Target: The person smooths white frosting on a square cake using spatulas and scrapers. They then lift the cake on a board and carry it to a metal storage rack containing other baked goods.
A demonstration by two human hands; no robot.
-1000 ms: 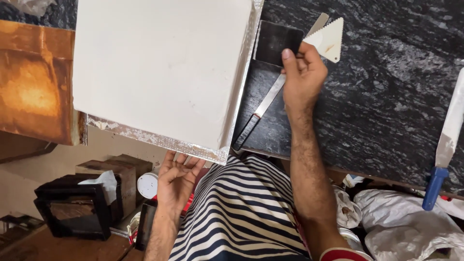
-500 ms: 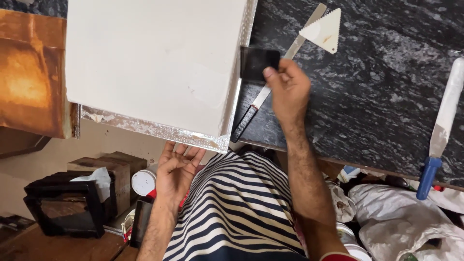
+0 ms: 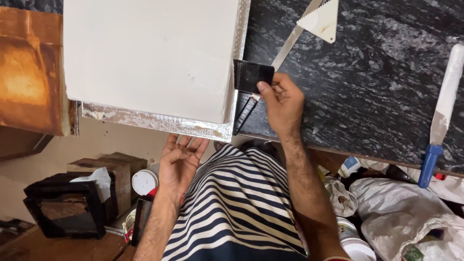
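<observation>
A large square white-frosted cake (image 3: 150, 58) sits on a silver foil board (image 3: 159, 123) that overhangs the counter edge. My left hand (image 3: 180, 162) is under the board's near edge, palm up with fingers apart, and whether it touches the board I cannot tell. My right hand (image 3: 282, 101) pinches a black rectangular scraper (image 3: 252, 76) right beside the cake's right side. A long palette knife (image 3: 270, 70) with a black handle lies on the counter under that hand. A cream triangular comb scraper (image 3: 323, 20) lies farther back.
The dark speckled stone counter (image 3: 367, 92) holds a blue-handled spatula (image 3: 440, 116) at right. A brown wooden surface (image 3: 29, 72) is at left. Below are boxes, a black frame (image 3: 63, 212), tubs and white plastic bags (image 3: 411, 212).
My right hand left the triangular scraper, picked up the black scraper, and carried it left and nearer to the cake's side. The left hand has stayed under the board.
</observation>
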